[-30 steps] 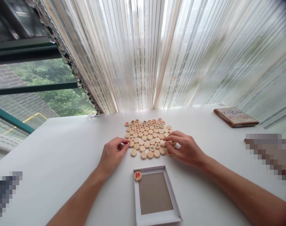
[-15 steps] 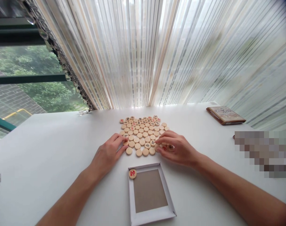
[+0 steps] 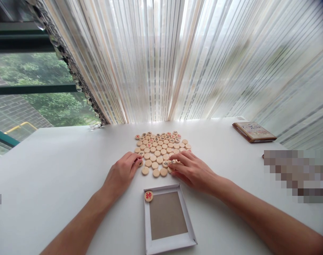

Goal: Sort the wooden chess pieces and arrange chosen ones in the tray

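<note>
Round wooden Chinese chess pieces (image 3: 159, 160) lie in a packed group on the white table. Most show blank faces; several at the far side show red or black characters. My left hand (image 3: 124, 170) is at the group's near left edge, thumb and fingertips pinching a chess piece (image 3: 140, 163) with a dark mark. At the near right my right hand (image 3: 191, 166) has its thumb and bent fingers around a piece (image 3: 170, 170), partly hidden by the fingers. A shallow white box tray (image 3: 191, 236) nearer to me has one red-marked piece (image 3: 149, 196) in its far left corner.
A flat printed box (image 3: 254, 132) lies at the back right of the table (image 3: 71, 152). Close to it is a blurred-out object (image 3: 296, 173) on the right edge. String curtains (image 3: 150, 71) hang behind the table, with a window at the left.
My right hand has moved left over the pieces, uncovering a red-marked one behind it. The piece at my left fingertips has turned and now shows a dark mark.
</note>
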Demonstrator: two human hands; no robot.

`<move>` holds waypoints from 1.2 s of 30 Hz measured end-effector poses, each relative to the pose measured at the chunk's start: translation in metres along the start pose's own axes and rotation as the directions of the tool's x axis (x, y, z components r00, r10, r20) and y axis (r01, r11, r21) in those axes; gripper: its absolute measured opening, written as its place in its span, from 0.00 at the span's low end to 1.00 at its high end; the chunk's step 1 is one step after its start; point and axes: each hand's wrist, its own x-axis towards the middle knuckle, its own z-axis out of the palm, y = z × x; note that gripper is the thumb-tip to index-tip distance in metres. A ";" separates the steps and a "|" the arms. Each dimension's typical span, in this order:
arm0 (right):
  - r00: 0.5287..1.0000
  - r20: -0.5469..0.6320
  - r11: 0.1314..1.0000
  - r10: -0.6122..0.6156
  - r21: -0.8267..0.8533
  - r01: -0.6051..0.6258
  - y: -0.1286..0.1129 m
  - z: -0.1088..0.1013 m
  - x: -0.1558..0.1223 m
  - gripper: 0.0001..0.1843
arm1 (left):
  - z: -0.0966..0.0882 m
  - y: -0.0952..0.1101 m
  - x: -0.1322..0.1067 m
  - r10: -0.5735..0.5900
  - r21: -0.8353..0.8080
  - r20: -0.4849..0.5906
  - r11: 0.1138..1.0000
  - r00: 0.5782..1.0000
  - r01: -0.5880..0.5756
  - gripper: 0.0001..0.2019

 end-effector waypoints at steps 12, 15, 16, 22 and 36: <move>0.998 0.020 0.998 0.056 0.031 -0.057 -0.004 0.007 -0.002 0.09 | -0.009 0.007 -0.006 0.052 -0.051 -0.039 0.997 0.998 -0.054 0.09; 0.994 0.023 0.992 0.110 0.060 -0.111 -0.003 0.007 -0.004 0.08 | -0.015 0.013 -0.009 0.142 -0.075 0.025 0.987 0.990 -0.139 0.05; 0.992 0.024 0.989 0.127 0.070 -0.128 -0.003 0.007 -0.004 0.07 | -0.015 0.015 -0.009 0.166 -0.082 0.049 0.983 0.985 -0.162 0.05; 0.986 -0.011 0.979 0.165 0.125 -0.162 0.003 0.001 -0.006 0.05 | -0.013 0.013 -0.010 0.196 -0.084 0.118 0.979 0.973 -0.187 0.05; 0.985 0.032 0.978 0.171 0.112 -0.174 0.013 -0.005 -0.010 0.06 | -0.010 0.010 -0.008 0.147 -0.072 0.116 0.988 0.982 -0.139 0.15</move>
